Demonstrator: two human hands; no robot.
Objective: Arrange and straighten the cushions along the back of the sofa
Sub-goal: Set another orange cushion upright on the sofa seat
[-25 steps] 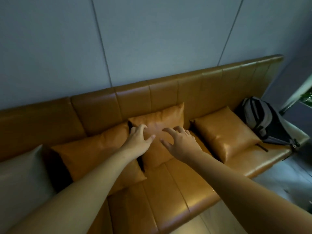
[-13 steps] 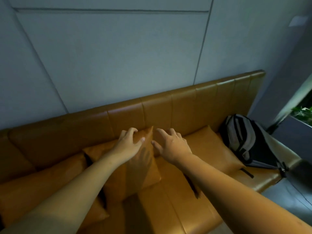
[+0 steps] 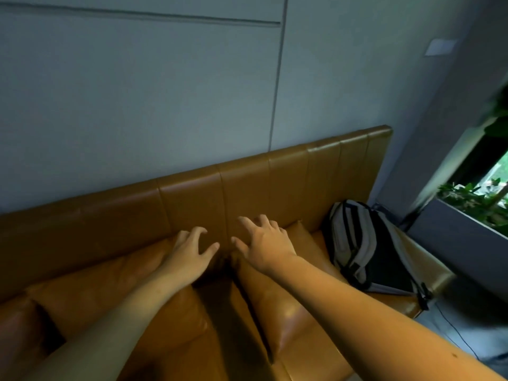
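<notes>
A tan leather sofa with a panelled backrest [image 3: 247, 188] runs along the grey wall. One tan cushion [image 3: 110, 287] leans at the back under my left arm. A second tan cushion [image 3: 310, 243] lies under my right arm, its top corner by the backrest. A dark gap separates them. My left hand [image 3: 192, 257] hovers with fingers spread over the top right corner of the left cushion. With its fingers also spread, my right hand [image 3: 264, 243] is over the top edge of the right cushion. Neither hand holds anything. Another cushion [image 3: 13, 331] shows at the far left edge.
A grey and black backpack [image 3: 368, 248] lies on the sofa's right end, just beyond the right cushion. A dark ledge with green plants [image 3: 472, 199] stands at the right. A thin cable [image 3: 453, 331] trails on the floor below the backpack.
Both hands have shifted right, from over the middle cushion to the gap between it and the right cushion. My view has swung right and upward. The cushions look unmoved.
</notes>
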